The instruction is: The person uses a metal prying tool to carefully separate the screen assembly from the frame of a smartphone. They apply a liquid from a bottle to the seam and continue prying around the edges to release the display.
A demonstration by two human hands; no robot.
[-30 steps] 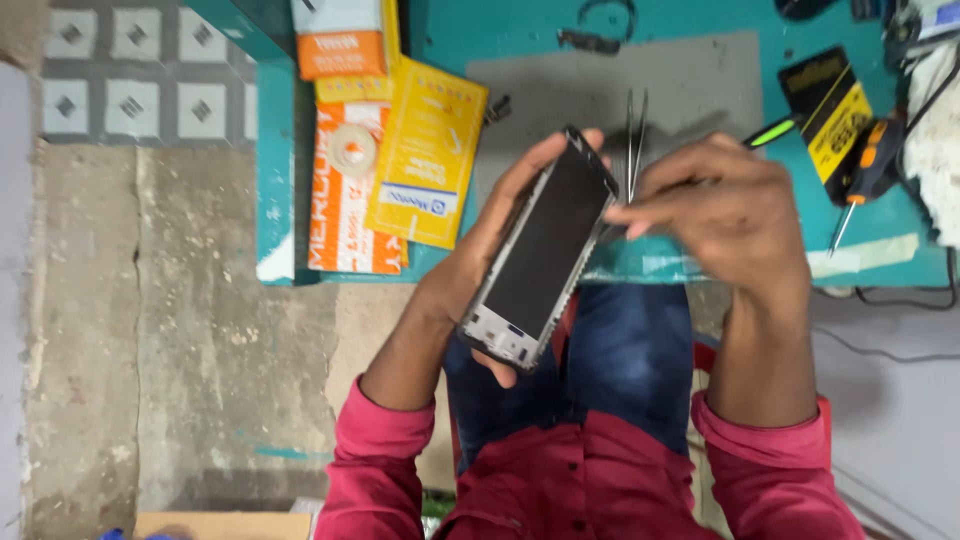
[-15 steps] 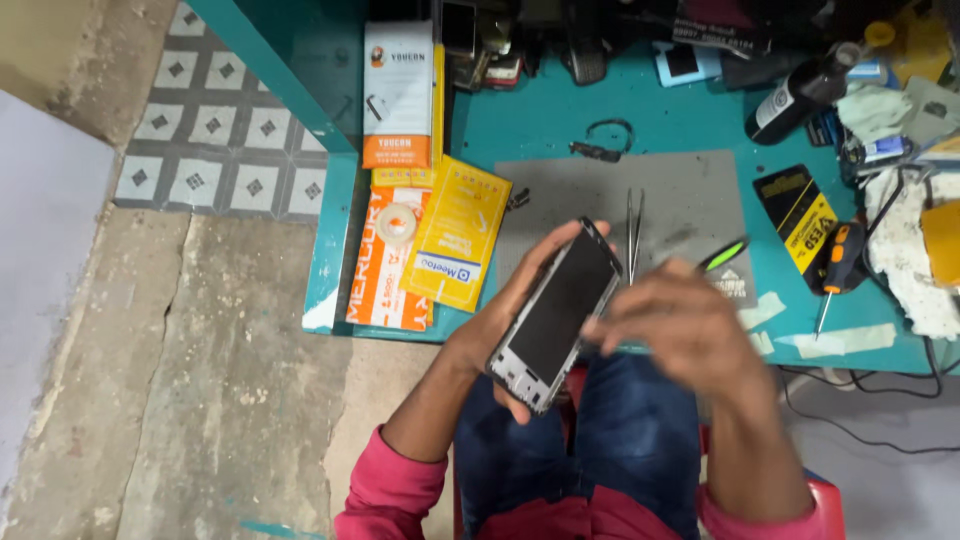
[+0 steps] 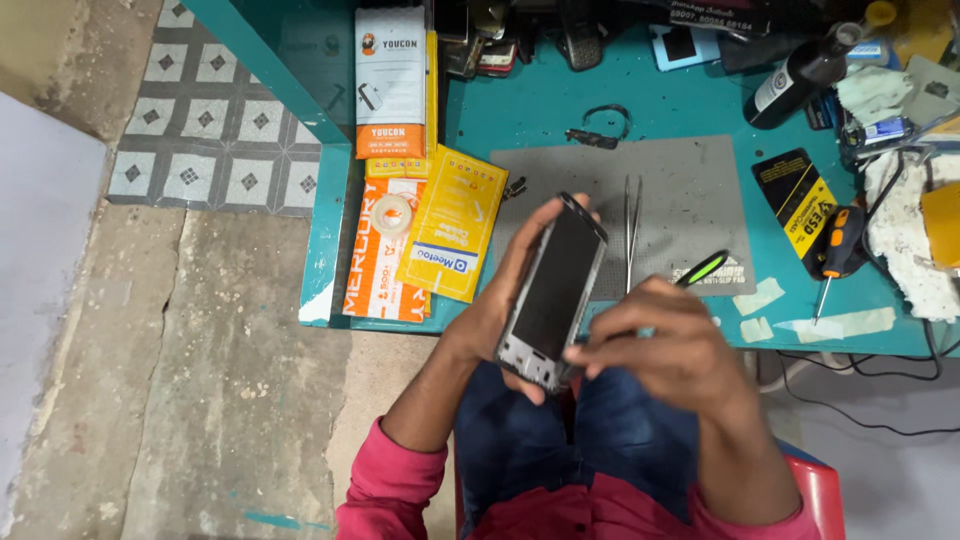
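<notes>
Phone (image 3: 552, 292) sits tilted over lap, just off bench (image 3: 660, 105) edge, left hand (image 3: 500, 310) gripping its sides, right hand (image 3: 668, 350) curled pinching its lower edge; loose grip likely drops it, cracking glass.

Tweezers (image 3: 632, 232) lie on a grey mat (image 3: 690, 200) near a screwdriver (image 3: 836, 258).

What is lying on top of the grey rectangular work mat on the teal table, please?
On the grey work mat lie metal tweezers. Its near-left part is hidden by the dark phone in the left hand.
</notes>
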